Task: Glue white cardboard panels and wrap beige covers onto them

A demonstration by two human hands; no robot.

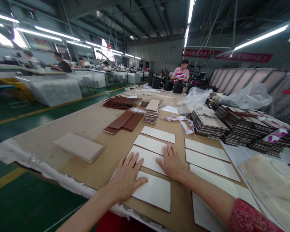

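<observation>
My left hand lies with fingers spread over the nearer white rectangular panels, its thumb on the closest panel. My right hand rests flat, fingers apart, on the right end of the middle panel and the edge of the one behind it. A further panel lies at the far end of this column. Beyond my right forearm runs a second column of white panels with dark edges, partly covered by the arm.
A low beige panel stack lies at left. Behind are brown pieces, a banded pale stack and a brown pile. Tall panel stacks and crumpled plastic stand at right. A person is at the far end.
</observation>
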